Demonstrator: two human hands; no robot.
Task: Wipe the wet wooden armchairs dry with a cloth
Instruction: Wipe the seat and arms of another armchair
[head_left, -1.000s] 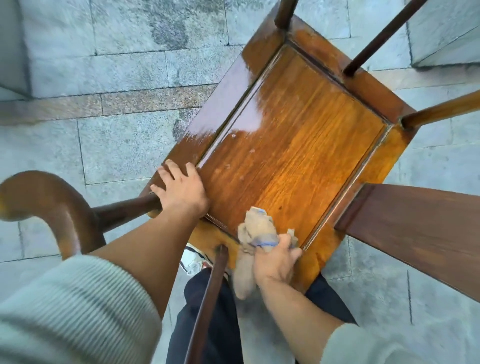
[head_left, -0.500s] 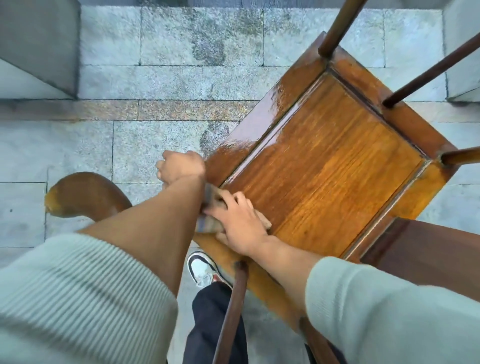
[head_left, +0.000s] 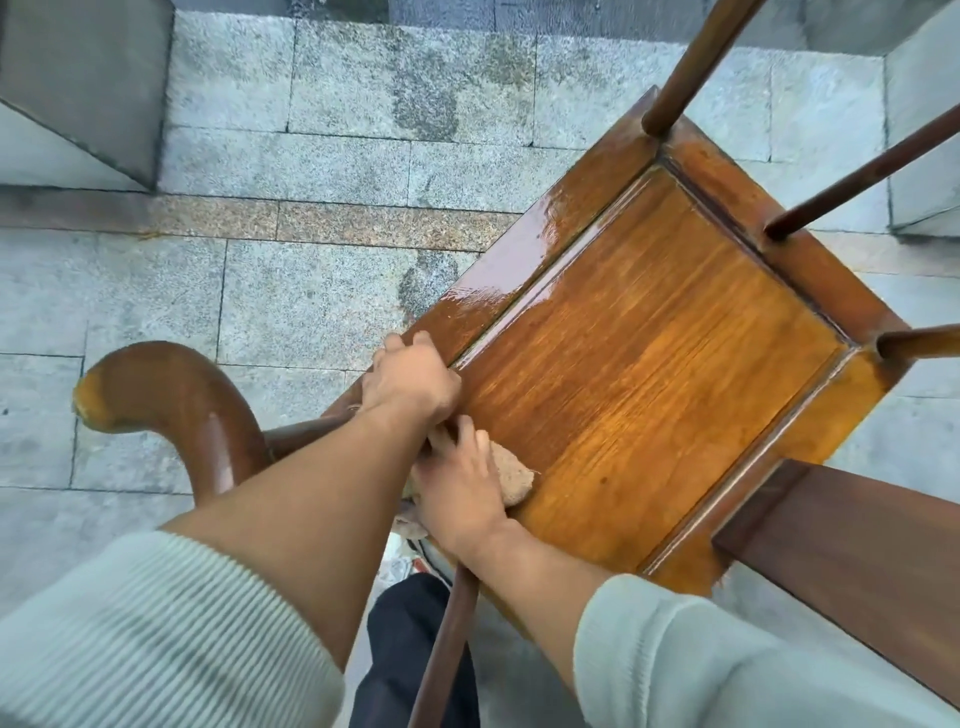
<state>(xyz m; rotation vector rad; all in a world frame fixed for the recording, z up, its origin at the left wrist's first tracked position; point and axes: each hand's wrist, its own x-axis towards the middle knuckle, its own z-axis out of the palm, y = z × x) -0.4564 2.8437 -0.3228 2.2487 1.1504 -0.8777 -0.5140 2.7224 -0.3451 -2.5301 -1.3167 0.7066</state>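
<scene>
Cloth: a tan cloth (head_left: 511, 475) lies on the near left corner of the armchair seat (head_left: 649, 374), mostly hidden under the right hand (head_left: 460, 491).
Right hand: presses the cloth flat on the wood, fingers stretched forward.
Left hand: the left hand (head_left: 410, 376) is curled over the seat's left frame edge, just beside the right hand.
Seat: the frame (head_left: 524, 260) along the far left side gleams wet.
Armrest: a curved armrest (head_left: 171, 395) juts left of the forearms.
Ground: grey stone paving (head_left: 291, 301) with damp patches.
</scene>
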